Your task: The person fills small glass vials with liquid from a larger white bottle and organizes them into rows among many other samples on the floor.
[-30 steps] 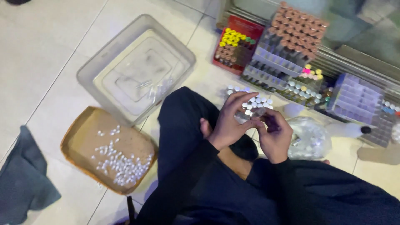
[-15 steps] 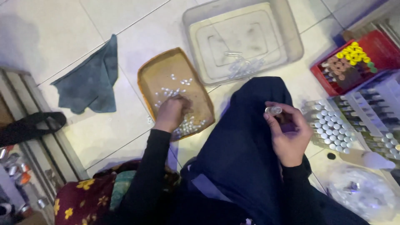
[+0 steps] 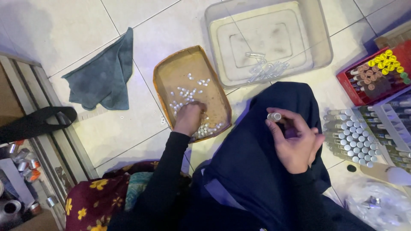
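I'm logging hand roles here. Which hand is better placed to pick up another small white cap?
Left hand: it already rests among the white caps in the brown tray. The right hand holds a vial.

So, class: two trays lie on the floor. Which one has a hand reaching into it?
The brown tray holding small white caps: the left hand reaches into it. The clear tray, further off, holds a few vials and no hand.
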